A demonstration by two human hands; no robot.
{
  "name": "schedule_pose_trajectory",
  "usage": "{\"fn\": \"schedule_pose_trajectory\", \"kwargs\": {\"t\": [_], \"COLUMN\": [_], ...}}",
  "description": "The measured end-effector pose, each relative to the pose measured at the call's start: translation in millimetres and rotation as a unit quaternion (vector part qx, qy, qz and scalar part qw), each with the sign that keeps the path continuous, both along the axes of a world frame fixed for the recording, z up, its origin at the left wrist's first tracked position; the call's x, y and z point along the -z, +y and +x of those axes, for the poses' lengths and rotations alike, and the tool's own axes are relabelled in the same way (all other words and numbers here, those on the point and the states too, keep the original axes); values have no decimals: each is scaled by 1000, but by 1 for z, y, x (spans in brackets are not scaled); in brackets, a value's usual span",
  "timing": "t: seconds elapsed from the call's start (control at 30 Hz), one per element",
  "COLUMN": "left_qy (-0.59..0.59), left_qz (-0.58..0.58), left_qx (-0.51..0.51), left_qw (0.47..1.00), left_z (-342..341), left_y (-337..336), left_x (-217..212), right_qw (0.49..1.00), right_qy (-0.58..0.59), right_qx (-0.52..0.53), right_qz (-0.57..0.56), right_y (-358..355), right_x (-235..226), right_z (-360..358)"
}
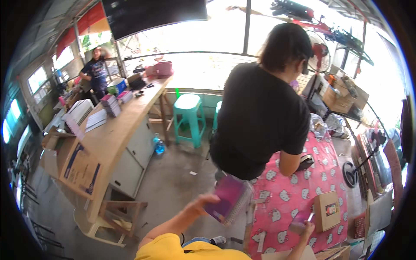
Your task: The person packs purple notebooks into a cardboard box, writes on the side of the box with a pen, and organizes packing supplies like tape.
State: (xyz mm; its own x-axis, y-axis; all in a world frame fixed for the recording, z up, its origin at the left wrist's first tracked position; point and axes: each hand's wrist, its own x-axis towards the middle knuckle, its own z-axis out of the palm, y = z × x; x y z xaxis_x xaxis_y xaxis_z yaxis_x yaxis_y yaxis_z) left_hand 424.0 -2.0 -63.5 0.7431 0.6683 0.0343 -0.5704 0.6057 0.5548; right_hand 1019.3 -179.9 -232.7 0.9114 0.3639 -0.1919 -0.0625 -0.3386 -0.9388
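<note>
My left hand [205, 203] grips a purple spiral notebook [225, 200] by its left edge, held out past the near left edge of the pink table. Its wire binding runs along the right side, and motion blurs it a little. Low over the table, my right hand [308, 229] is closed on a small purplish item [299, 222] with a pale strip; blur hides its kind. Just right of that hand, a brown cardboard box [327, 211] with a small picture on top lies on the pink patterned tablecloth [284, 210].
A person in a black shirt [264, 117] leans over the table's far side. To the left, a long wooden counter [125, 130] bears notebook stacks [111, 106] and an open carton [80, 169]. A green stool [189, 108] stands beyond. Another person [96, 71] stands far left.
</note>
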Motion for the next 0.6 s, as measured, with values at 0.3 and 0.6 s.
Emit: {"fn": "schedule_pose_trajectory", "kwargs": {"t": [0.3,0.6], "left_qy": [-339,-318], "left_qz": [435,582], "left_qx": [-311,-505], "left_qw": [774,552], "left_z": [-304,-351], "left_y": [-203,-369], "left_x": [-348,-340], "right_qw": [939,783], "right_qy": [141,258], "right_qx": [-128,-124], "right_qz": [288,552], "right_y": [42,48], "right_x": [-86,-140], "right_z": [-59,-104]}}
